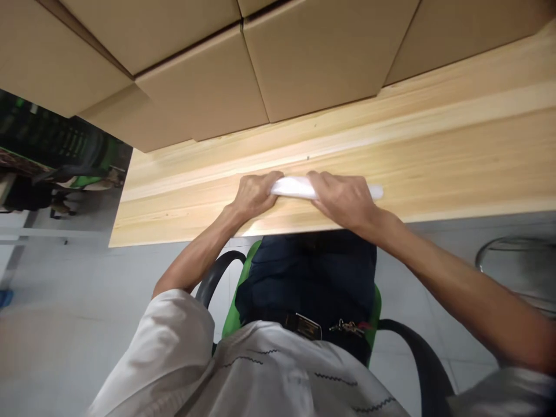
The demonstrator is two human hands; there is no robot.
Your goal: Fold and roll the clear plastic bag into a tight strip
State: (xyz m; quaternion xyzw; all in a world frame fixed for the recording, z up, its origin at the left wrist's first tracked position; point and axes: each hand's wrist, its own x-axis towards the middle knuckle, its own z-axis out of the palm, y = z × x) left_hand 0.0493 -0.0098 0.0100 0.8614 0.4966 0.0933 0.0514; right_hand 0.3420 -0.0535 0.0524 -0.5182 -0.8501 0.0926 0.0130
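Observation:
A slim white roll (293,187) lies lengthwise along the wooden tabletop (434,156), close to its near edge. Whether it is paper, cloth or plastic, I cannot make out. My left hand (257,193) is closed around its left end. My right hand (343,197) wraps over it farther right, and a short stretch of the roll sticks out beyond that hand. Between the two hands its pale, smooth surface shows. The palms hide the parts they cover.
Brown cardboard boxes (321,58) stand stacked along the far side of the table. I sit on a green chair (234,307) with black armrests. A dark round stool (516,249) is at the right, and dark cluttered items (56,150) are at the left.

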